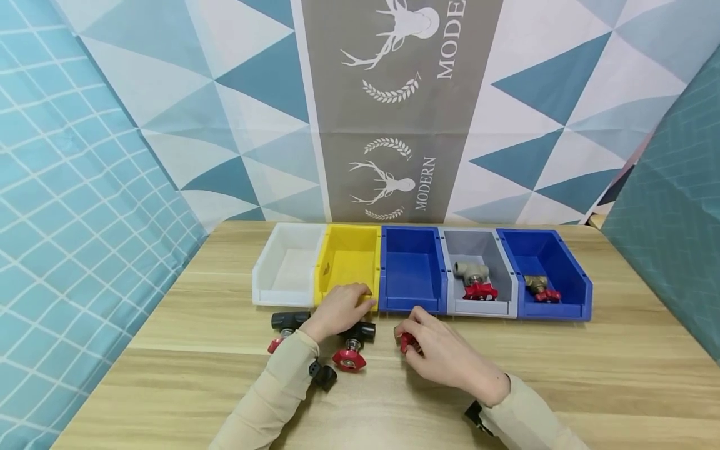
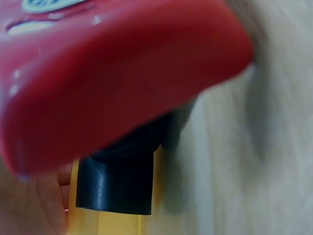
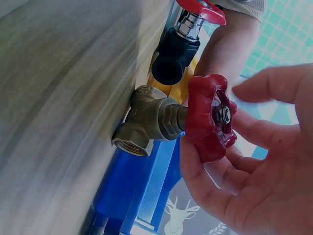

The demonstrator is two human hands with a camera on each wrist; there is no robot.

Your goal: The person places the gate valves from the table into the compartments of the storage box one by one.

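Observation:
My right hand (image 1: 441,350) has its fingers curled round the red handwheel (image 3: 208,117) of a brass valve (image 3: 151,115); in the right wrist view the thumb stands a little off the wheel. The valve's body is by the tabletop, just in front of the middle blue bin (image 1: 413,269). My left hand (image 1: 337,309) rests at the front lip of the yellow bin (image 1: 351,240), its fingers loosely bent. Under and beside that wrist lies a black valve with a red handwheel (image 1: 350,358), large and close in the left wrist view. Another black valve (image 1: 289,320) lies further left, partly hidden by the sleeve.
Several bins stand in a row at the back, among them a white bin (image 1: 287,262). The grey bin holds a grey valve with a red wheel (image 1: 475,280); the right-hand blue bin holds a brass one (image 1: 541,289). A patterned cloth (image 1: 388,125) hangs behind.

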